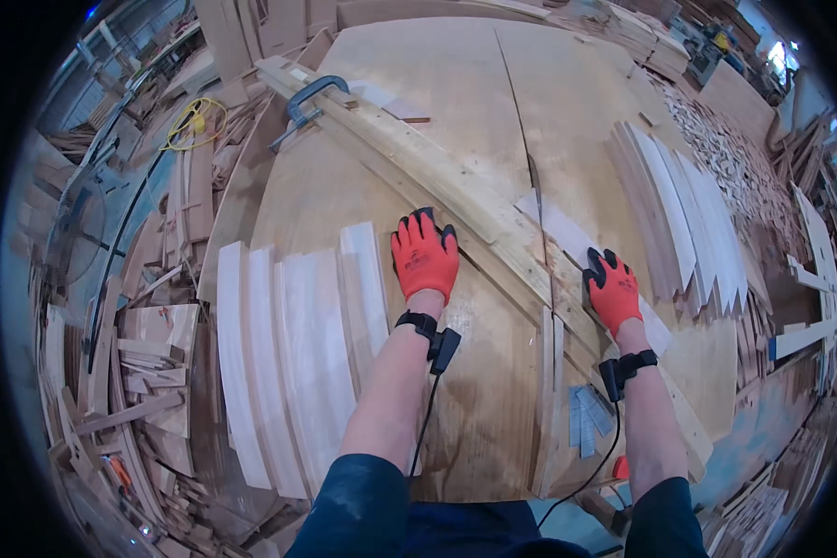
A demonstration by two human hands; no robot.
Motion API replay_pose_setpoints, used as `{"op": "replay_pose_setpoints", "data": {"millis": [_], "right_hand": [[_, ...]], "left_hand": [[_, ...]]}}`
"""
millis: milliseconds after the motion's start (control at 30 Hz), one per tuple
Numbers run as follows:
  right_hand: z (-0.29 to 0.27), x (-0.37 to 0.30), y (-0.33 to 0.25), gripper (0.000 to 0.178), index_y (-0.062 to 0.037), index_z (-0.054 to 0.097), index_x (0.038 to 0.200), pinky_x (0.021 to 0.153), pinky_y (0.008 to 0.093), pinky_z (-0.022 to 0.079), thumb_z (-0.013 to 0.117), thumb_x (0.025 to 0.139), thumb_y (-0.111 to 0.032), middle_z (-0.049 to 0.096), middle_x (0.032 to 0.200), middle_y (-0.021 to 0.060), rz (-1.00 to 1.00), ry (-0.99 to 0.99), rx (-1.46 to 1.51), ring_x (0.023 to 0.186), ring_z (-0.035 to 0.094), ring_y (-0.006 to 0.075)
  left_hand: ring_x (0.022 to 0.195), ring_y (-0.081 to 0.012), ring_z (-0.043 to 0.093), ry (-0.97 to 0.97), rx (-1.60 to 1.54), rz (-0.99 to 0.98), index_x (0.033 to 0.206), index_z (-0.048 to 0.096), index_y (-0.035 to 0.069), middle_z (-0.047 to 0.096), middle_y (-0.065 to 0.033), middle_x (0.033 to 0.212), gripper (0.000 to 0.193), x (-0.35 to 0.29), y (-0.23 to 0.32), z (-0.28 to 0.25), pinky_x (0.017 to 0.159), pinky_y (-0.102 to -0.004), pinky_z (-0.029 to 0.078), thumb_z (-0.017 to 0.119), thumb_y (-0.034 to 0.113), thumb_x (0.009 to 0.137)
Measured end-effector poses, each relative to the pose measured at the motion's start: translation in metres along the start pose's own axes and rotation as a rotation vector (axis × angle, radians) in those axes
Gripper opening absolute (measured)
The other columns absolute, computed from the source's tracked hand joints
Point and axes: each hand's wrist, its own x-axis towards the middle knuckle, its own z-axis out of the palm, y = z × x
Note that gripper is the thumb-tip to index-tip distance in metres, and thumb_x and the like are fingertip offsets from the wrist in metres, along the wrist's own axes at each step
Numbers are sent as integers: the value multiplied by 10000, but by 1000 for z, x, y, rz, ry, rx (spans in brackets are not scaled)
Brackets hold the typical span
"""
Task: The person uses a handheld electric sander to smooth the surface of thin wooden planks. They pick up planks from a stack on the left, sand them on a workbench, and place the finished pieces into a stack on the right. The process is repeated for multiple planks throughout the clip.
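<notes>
Both of my hands wear red gloves with dark fingertips. My left hand [425, 256] is palm down at the near edge of a long wooden guide bar [428, 163], its fingers stretched forward; nothing shows in it. Across the table, the bar runs diagonally from far left to near right. A C-clamp [312, 100] grips its far end. My right hand [614, 293] lies over a thin pale board [564, 226] at the bar's right side, fingers apart. What is under its palm is hidden. A row of pale curved slats [299, 321] lies left of my left hand.
More pale slats [665, 205] with pointed ends lie at the right of the plywood table [418, 70]. A metal square [581, 423] lies near the front edge. Wood offcuts [158, 372] crowd the left floor, with a yellow cord [193, 123] beyond. Small scraps [716, 139] heap at far right.
</notes>
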Motion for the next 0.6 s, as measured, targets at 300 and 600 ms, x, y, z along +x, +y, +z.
{"op": "replay_pose_setpoints", "data": {"millis": [300,600], "right_hand": [[-28,-6,-8,538,-162,603,1387,1175,502,309,660,890,-360,472,1507,153,43,-90,2,1365,427,399],[-79,-4,-14,549,-185,616,1369,1076,514,379,694,867,-393,527,1429,161,-27,-142,-64,1284,489,363]], "left_hand": [[1288,-364,470,17,-3,18,1386,503,41,560,-181,1347,516,-4,10,-18,1138,-504,305,541,330,961],[1252,-361,500,-53,23,-5,1350,536,47,582,-171,1294,482,6,36,-62,1118,-493,330,554,322,955]]}}
